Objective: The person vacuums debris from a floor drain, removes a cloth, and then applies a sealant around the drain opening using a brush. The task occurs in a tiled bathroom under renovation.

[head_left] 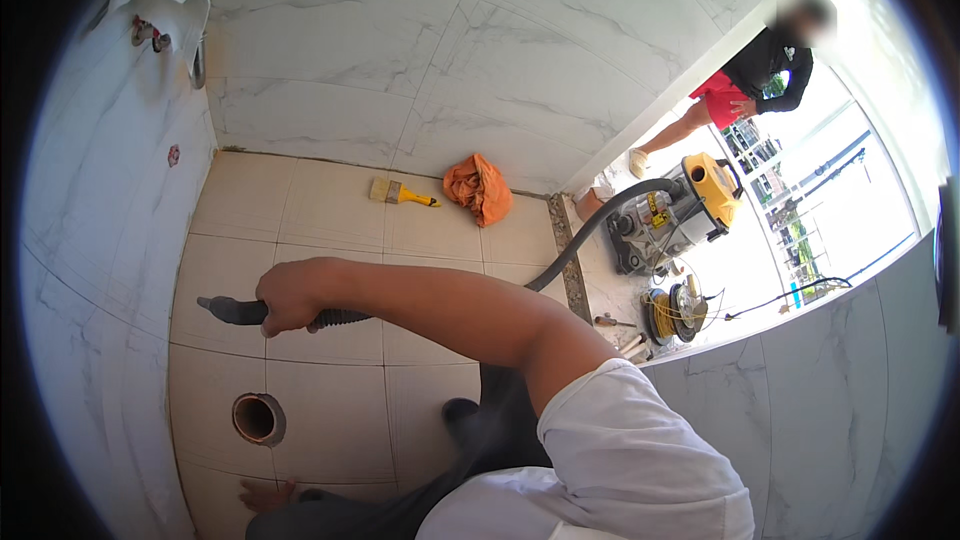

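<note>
Black and tapered, a vacuum nozzle (232, 311) sits in the right hand (290, 295), whose fingers wrap closely round its thick end; the narrow tip sticks out to the left of the grip, over beige floor tiles (330, 410), and whether it touches them I cannot tell. A ribbed hose (590, 228) leaves the grip on the right, passes beneath the forearm (430, 300) and bends up to a yellow and grey vacuum cleaner (670, 215), well to the grip's right. Nearer the body than the grip, a round pipe opening (258, 419) stands among the tiles. Closer still is the left hand (266, 495), fingers extended beside a dark trouser leg (345, 520), holding nothing that shows; its contact with the tiles is unclear. Beyond the grip, towards the marbled wall (330, 40), lie a yellow-handled brush (400, 193) and, just to its right, a crumpled orange cloth (478, 190). A cable reel (675, 312) stands well right of the grip, near the vacuum cleaner. Past that machine is a person (765, 70) in a black top and red shorts.
</note>
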The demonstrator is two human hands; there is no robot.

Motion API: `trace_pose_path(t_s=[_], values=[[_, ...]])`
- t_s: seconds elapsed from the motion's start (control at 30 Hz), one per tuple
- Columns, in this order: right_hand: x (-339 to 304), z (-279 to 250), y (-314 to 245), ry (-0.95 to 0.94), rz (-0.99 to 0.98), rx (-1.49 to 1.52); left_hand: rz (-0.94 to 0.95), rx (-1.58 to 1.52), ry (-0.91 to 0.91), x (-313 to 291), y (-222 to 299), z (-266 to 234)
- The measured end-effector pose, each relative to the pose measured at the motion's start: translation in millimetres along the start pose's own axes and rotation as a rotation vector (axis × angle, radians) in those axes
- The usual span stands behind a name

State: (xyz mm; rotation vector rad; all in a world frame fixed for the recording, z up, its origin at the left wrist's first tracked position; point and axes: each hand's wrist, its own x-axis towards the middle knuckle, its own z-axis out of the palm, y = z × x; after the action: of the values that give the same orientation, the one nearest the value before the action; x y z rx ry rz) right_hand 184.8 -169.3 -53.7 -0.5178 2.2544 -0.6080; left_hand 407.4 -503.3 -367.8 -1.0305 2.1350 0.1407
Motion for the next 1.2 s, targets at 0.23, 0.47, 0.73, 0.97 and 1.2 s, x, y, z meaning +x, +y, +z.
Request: trace_pose_path(t_s=[0.23,0.47,0.73,0.97,1.2], values=[[-171.6,-154.8,57.9,-0.010,0.450,-0.143,0.352,-0.284,-0.084,19.5,-77.1,-65.6],[-303.4,-236.2,76.3,0.700,0.561,-1.019,0.684,-0.294,-0.010,-4.7,-80.2,-170.5],[-257.2,-205.7,109.1,0.860,0.597,-1.447,1.346,-0.218,0.164,-126.1,97.5,-286.1],[-221.7,-200.5,136.9,1.015,0.490,-0.695,1.664,-0.158,-0.002,-269.6,241.6,-276.6],[-252.8,-200.3,191.1,1.066,0.445,-0.770,1.661,-0.048,-0.084,-307.7,316.4,-229.3]])
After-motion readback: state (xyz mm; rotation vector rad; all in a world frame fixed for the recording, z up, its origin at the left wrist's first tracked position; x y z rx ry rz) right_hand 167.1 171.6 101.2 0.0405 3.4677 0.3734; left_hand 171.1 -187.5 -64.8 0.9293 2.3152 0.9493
